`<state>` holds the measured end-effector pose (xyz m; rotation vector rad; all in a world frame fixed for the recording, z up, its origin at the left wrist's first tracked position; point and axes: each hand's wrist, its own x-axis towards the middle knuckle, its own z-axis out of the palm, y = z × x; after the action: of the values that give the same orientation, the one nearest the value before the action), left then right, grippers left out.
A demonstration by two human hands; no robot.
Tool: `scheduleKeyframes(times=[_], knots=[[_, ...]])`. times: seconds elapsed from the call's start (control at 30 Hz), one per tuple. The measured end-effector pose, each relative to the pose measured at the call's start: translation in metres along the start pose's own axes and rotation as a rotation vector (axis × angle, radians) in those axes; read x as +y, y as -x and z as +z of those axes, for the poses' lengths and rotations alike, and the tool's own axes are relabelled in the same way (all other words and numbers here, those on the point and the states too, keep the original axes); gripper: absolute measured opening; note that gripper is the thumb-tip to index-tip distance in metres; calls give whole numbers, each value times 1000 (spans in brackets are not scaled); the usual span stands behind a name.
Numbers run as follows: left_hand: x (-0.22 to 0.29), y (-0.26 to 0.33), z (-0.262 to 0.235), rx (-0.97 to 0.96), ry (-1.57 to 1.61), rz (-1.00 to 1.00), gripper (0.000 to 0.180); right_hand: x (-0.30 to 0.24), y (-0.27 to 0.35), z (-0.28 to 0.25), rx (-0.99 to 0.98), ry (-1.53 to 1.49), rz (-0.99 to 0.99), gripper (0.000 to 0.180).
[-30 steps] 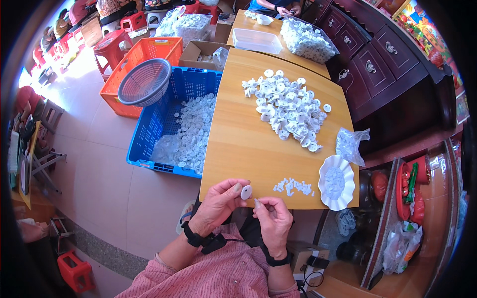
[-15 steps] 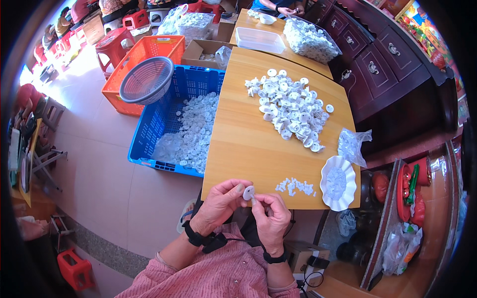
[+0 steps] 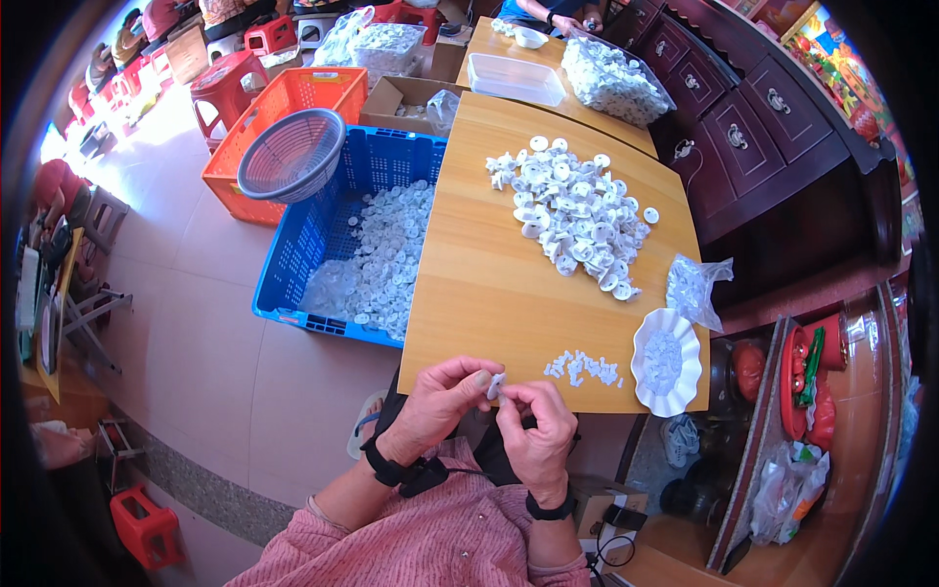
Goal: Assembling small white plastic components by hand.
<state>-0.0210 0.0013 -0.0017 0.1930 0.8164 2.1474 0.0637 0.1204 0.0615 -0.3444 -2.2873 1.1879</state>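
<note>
My left hand pinches a small round white plastic part between thumb and fingers, just off the table's front edge. Thumb and forefinger of my right hand press together at the right side of that part; any tiny piece between them is too small to make out. Close by on the wooden table lies a scatter of small white pieces. Right of these, a white scalloped dish holds more small clear-white pieces. Farther back spreads a big heap of white round plastic parts.
Left of the table stands a blue crate of white parts, with a grey basket and an orange crate behind. A clear bag lies by the dish. Dark drawers border the right. A co-worker's hands show at the far end.
The white part in my left hand has turned from showing its round face to nearly edge-on. My right fingers remain against it, with the hand shifted slightly.
</note>
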Motion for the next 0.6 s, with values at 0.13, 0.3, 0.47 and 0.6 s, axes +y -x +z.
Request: scheduleKeyframes(times=[0.13,0.3,0.47,0.6], knots=[[1,2,2,5,-128,13,24,4,2,-5,-35,-5,70,18],[4,3,8,12,-326,34,22,4,-2,-12,-122,56,25,25],[5,4,9,-20,-386,49,22,5,0,-13,-145,-6,92,26],[8,5,8,-2,-272,-33,23,0,0,-10,-128,-62,133,26]])
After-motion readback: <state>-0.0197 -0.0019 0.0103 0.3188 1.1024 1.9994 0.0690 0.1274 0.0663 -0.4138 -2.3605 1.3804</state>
